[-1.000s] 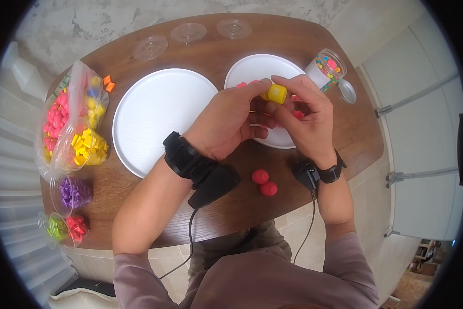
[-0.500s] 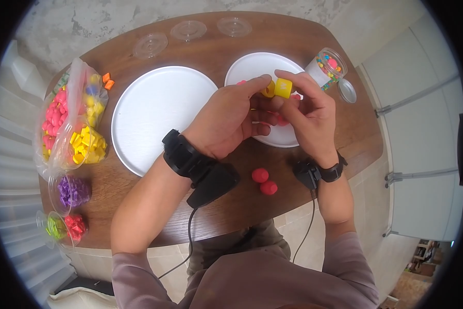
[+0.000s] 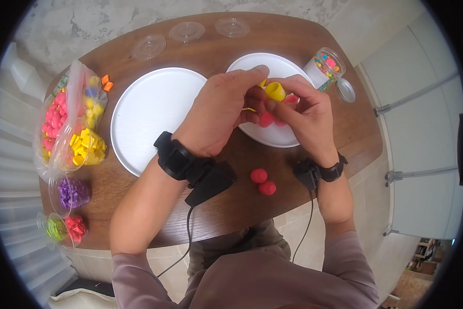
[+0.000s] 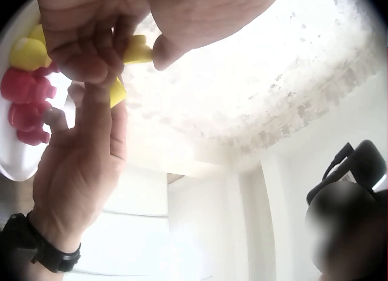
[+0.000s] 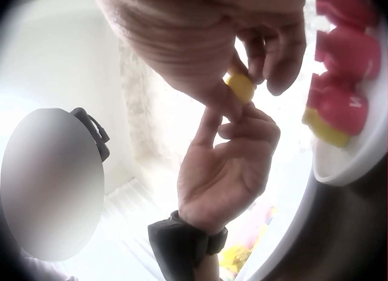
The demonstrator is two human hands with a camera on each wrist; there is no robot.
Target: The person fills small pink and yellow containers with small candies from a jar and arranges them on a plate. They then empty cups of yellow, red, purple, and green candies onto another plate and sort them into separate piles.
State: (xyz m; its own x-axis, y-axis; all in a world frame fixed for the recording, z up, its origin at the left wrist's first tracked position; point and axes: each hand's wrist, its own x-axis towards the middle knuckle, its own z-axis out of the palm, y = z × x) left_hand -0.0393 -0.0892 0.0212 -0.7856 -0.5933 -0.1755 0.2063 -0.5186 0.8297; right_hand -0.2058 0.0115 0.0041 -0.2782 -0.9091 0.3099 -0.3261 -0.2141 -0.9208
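Observation:
Over the right-hand plate my two hands work close together on a small yellow two-part capsule. My right hand [image 3: 311, 113] pinches one hollow yellow half [image 3: 275, 91] between thumb and fingers, its open rim tilted up toward the head camera. My left hand [image 3: 216, 110] holds the other yellow piece [image 4: 138, 53] between thumb and fingers, mostly hidden in the head view. By the left fingers a thin yellow edge [image 3: 249, 109] shows. Pink capsules [image 3: 266, 120] lie on the white plate [image 3: 267, 138] below, with yellow ones [image 4: 29, 54] among them in the left wrist view.
Two pink capsules [image 3: 263, 175] lie near the table's front. A second white plate [image 3: 154, 113] stands left. Farther left are a bag of pink and yellow capsules [image 3: 56, 116] and tubs of wrapped pieces [image 3: 74, 191]. Clear lids [image 3: 186, 32] lie behind; a candy jar [image 3: 326, 69] stands right.
The lettered yellow half in my right hand has turned so that its hollow opening now shows. My left hand has turned and shifted slightly left, hiding more of its yellow piece.

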